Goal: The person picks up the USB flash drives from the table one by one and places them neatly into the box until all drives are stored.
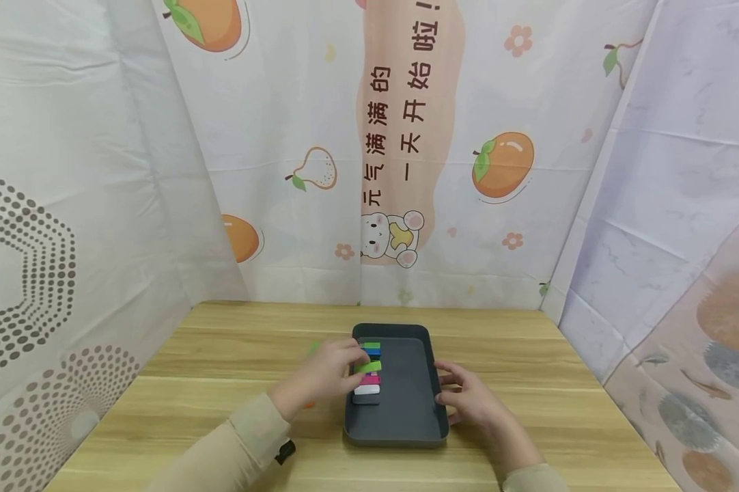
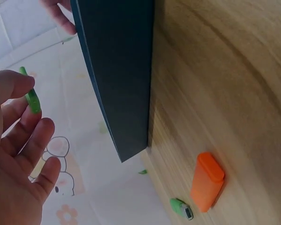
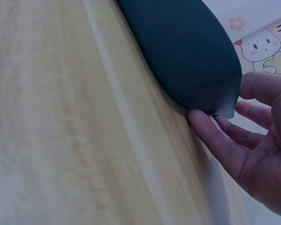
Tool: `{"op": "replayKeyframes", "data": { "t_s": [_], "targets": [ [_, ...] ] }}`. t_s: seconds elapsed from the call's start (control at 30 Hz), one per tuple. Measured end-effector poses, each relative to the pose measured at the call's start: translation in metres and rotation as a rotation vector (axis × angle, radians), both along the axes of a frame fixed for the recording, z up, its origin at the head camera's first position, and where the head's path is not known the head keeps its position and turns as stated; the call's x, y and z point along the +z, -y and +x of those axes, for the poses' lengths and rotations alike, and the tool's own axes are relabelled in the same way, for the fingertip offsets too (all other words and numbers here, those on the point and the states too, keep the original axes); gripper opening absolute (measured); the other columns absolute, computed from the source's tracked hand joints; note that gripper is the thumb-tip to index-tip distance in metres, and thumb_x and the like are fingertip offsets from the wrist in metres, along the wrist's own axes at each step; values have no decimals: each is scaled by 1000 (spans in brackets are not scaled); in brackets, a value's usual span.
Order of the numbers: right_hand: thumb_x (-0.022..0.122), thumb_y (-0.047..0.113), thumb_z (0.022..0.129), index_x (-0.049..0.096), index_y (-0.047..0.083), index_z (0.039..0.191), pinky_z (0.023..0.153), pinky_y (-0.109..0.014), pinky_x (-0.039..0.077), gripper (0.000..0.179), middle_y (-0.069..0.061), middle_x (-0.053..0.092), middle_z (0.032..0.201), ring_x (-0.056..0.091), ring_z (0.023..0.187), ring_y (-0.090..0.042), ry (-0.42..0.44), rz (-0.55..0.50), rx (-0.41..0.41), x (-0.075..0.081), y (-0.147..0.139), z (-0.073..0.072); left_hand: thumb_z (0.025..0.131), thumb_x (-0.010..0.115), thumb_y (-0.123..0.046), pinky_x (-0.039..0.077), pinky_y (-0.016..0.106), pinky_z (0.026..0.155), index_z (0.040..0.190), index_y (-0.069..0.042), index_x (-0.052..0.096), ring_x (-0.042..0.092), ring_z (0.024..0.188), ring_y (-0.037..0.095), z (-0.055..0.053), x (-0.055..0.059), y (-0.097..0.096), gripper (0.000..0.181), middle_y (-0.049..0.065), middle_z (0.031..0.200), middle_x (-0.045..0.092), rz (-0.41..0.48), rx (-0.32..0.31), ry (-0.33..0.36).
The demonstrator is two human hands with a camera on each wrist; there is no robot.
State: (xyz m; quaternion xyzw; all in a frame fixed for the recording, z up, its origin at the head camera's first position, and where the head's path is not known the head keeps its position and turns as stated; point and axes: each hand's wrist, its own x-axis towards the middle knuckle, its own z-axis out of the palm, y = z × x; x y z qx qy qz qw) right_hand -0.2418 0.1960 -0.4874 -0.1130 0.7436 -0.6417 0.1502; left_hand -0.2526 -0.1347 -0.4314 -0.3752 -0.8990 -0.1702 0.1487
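A dark grey tray lies on the wooden table with its long side pointing away from me. Over its left side, my left hand pinches a slim green USB stick between thumb and fingers. Beneath and beside that hand, several small sticks, among them a blue one, a pink one and a white one, form a column along the tray's left wall. My right hand rests its fingertips against the outside of the right wall, fingers loosely spread.
Left of the tray, an orange case and another green USB stick with a metal plug lie on the table. A small black object sits by the left sleeve. Printed curtains stand behind the table and at both sides.
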Motion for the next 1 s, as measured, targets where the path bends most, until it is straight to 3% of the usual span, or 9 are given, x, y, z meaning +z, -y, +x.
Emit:
{"op": "replayKeyframes", "data": {
  "t_s": [0.1,0.23,0.43,0.57,0.77,1.0],
  "targets": [
    [64,-4,89,32,0,156,68,-54,60,74,-34,43,138,59,110,-38,-1,11,4,0,0,0,90,77,-24,51,36,86,105,-18,76,56,87,7,4,0,-2,16,-11,99,64,-29,14,43],
    [64,-4,90,33,1,156,69,-54,60,74,-33,44,138,59,109,-37,2,17,1,0,0,0,90,77,-21,50,27,76,104,-17,76,53,79,4,6,-3,-3,15,-11,96,62,-23,13,104],
    [64,-3,90,32,0,156,69,-53,60,74,-33,43,138,59,109,-37,3,16,-3,1,0,0,90,76,-21,44,17,62,102,-16,76,50,73,2,7,-9,-5,13,-12,90,59,-59,-11,104],
    [64,-4,90,32,0,156,68,-54,60,74,-34,43,138,59,110,-38,4,10,-2,2,-1,1,90,76,-23,46,23,69,103,-19,76,51,76,5,7,-12,-8,14,-13,91,60,-115,5,131],
    [64,-4,90,31,0,157,69,-55,59,75,-34,42,139,58,111,-38,8,-12,7,2,-1,1,91,77,-28,47,39,89,103,-24,76,52,81,7,8,-16,-11,13,-16,92,59,-204,42,198],
    [64,-3,90,31,0,157,70,-54,60,74,-34,42,139,58,111,-38,7,-6,8,1,-1,0,89,78,-28,44,44,96,98,-24,76,53,83,8,10,-21,-12,11,-15,92,61,-256,34,186]
  ]
}}
